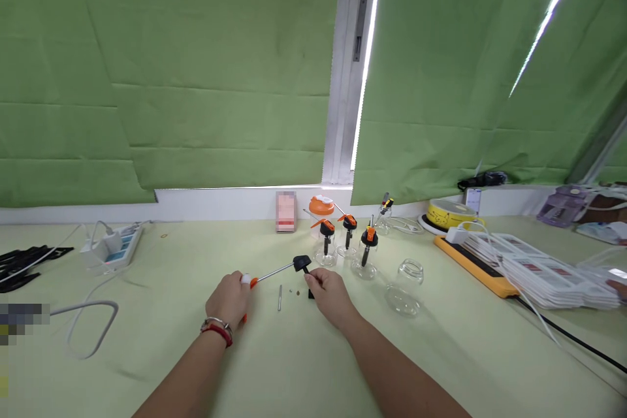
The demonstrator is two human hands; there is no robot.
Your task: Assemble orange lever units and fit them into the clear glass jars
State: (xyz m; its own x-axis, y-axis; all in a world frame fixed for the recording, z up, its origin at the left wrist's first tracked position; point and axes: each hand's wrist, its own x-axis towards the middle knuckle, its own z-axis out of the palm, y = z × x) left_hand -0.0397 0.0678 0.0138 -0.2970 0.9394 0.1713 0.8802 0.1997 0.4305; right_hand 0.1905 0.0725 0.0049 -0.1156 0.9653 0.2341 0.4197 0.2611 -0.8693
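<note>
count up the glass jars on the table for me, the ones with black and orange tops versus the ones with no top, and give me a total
Jars with black and orange tops: 3
Jars with no top: 2
Total: 5

Nothing I can read here: the pink box [285, 211] by the wall is blurred, and the packets [533, 271] stacked to my right carry print too small to make out.
</note>
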